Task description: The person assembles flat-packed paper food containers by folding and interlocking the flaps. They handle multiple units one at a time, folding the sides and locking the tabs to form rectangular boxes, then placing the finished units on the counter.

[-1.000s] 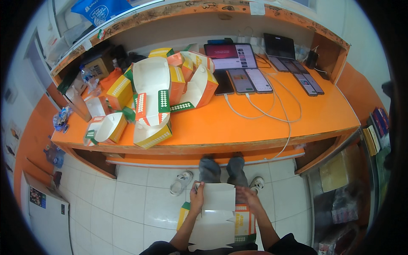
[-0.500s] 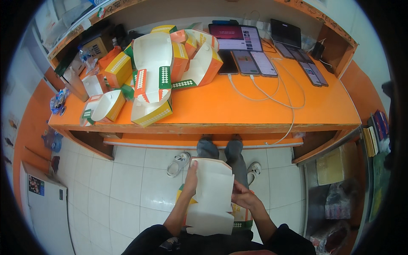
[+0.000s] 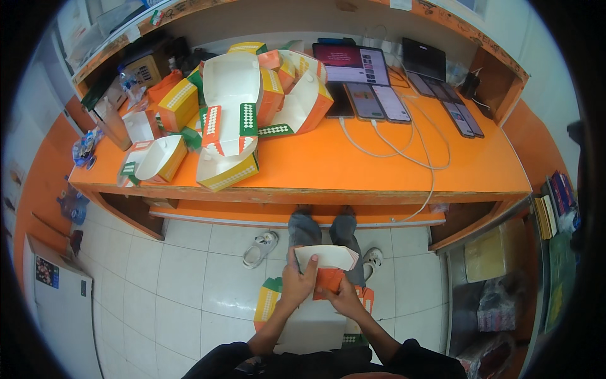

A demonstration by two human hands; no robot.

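Above my lap I hold a partly folded cardboard food box [image 3: 334,257], its white inner side raised along the far edge and an orange flap turned in. My left hand [image 3: 298,283] grips its left side, thumb up against the white wall. At the flap's lower right, my right hand [image 3: 343,299] is closed on the orange card. The lower part of the box lies white and flat toward my body. Beneath it, yellow, green and orange box card [image 3: 267,304] shows on my lap, mostly covered.
An orange desk [image 3: 353,170] stands ahead. On its left is a heap of assembled boxes [image 3: 230,82], with a drink cup [image 3: 112,125] beside it. Several phones [image 3: 391,103] and charging cables lie to the right. A slip-on shoe [image 3: 260,249] rests on the tiles; shelves [image 3: 492,259] stand right.
The box card has gone from a nearly flat white sheet to one with its far end raised and an orange flap folded in. Both hands have moved closer together.
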